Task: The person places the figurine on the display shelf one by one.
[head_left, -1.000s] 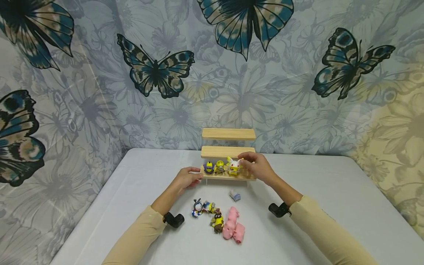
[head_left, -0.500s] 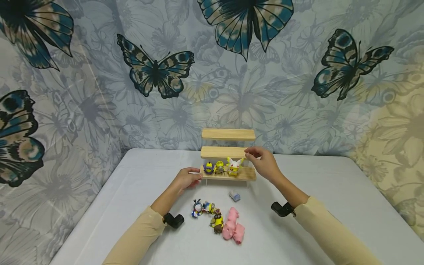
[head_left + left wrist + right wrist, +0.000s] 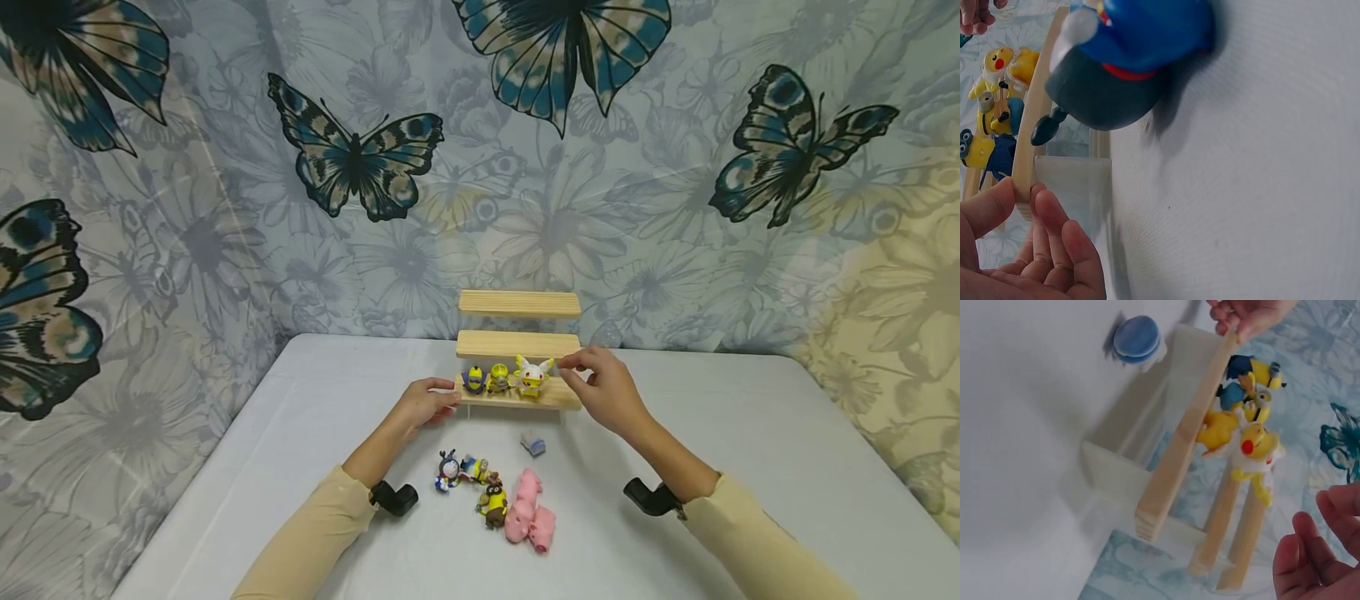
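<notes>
Three small toy figures stand in a row on the lowest step of a wooden stepped shelf (image 3: 519, 398) in the head view: a blue-and-yellow figure (image 3: 474, 380) at the left, a yellow goggle figure (image 3: 497, 379) in the middle and a yellow-and-white long-eared figure (image 3: 532, 376) at the right. The shelf stands at the far side of the bench (image 3: 750, 433), against a butterfly-print curtain (image 3: 225, 208). The left hand (image 3: 427, 402) holds the left end of the lowest step, thumb on top and fingers underneath. The right hand (image 3: 606, 388) hovers just right of the long-eared figure, fingers loosely curled, holding nothing and apart from the figure. On the bench in front of the shelf lie a small blue-and-white piece (image 3: 533, 442), a blue round-headed figure (image 3: 448, 471), a yellow figure lying on its side (image 3: 474, 468), a yellow-and-brown figure (image 3: 494, 504) and two pink pig figures (image 3: 530, 520) side by side.

Left wrist view: the left hand (image 3: 1019, 250) pinches the end of the lowest step (image 3: 1035, 119) between thumb and fingers. The blue round-headed figure (image 3: 1129, 56) fills the top of the frame. The three figures on the step are visible at the left edge.

Right wrist view: the right hand (image 3: 1322, 556) is at the lower right, fingers relaxed and empty, near the long-eared figure (image 3: 1254, 453) but not touching it. The left hand (image 3: 1250, 315) grips the far end of the step.
</notes>
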Available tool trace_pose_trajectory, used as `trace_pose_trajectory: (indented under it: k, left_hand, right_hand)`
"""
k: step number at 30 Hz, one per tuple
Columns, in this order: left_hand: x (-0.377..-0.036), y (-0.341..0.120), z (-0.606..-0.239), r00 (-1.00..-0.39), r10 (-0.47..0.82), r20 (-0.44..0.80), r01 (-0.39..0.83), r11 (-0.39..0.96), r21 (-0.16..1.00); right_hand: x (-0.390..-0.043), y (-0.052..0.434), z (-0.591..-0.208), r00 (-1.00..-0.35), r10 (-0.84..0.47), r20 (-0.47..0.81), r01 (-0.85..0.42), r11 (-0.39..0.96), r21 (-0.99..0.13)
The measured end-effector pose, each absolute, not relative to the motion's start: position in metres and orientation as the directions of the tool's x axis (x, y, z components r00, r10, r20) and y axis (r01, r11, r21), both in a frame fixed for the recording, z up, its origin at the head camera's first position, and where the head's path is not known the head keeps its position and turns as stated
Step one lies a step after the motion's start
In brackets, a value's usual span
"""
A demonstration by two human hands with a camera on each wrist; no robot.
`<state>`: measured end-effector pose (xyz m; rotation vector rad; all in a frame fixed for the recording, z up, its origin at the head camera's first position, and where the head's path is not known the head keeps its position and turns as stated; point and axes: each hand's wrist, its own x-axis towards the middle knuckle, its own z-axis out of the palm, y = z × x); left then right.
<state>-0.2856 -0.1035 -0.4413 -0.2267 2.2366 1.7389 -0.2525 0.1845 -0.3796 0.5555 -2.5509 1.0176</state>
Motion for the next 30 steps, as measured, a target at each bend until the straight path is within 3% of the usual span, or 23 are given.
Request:
trace_pose_trajectory:
  k: [6, 18, 30]
  left_hand:
    - [-0.286, -0.103, -0.441, -0.942, 0.056, -0.331, -0.307, 0.258, 0.916]
    - [-0.285, -0.103, -0.441, -0.948, 0.039, -0.315, -0.293, 0.276, 0.915]
    - [-0.282, -0.104, -0.438, -0.951, 0.031, -0.309, -0.284, 0.312, 0.907]
  right_hand:
    - [-0.243, 0.183, -0.384, -0.804, -0.330, 0.495, -0.575, 0.644, -0.505]
    - [-0.234, 0.176, -0.405, -0.693, -0.577, 0.431, -0.719, 0.589, -0.368]
    - [-0.235, 0.169, -0.421, -0.609, -0.748, 0.265, -0.793, 0.562, -0.236]
